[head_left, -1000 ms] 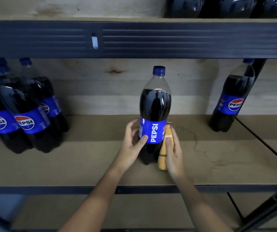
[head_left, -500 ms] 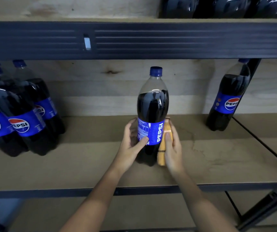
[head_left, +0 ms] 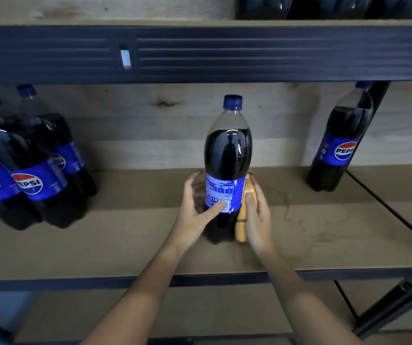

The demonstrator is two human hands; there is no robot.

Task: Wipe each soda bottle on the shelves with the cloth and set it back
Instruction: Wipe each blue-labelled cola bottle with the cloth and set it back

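The soda bottle (head_left: 227,168) stands upright mid-shelf (head_left: 125,245), near the front edge. The left hand (head_left: 195,207) curls round its label; the right hand (head_left: 256,217) presses the orange cloth (head_left: 243,220) against its side. Full, heavy and smooth, it likely handles best gripped at the label

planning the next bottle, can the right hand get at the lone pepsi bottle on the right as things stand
Probably yes: bare shelf board lies between the right hand and that Pepsi bottle, nothing blocking. But the hand holds the orange cloth against the middle bottle.
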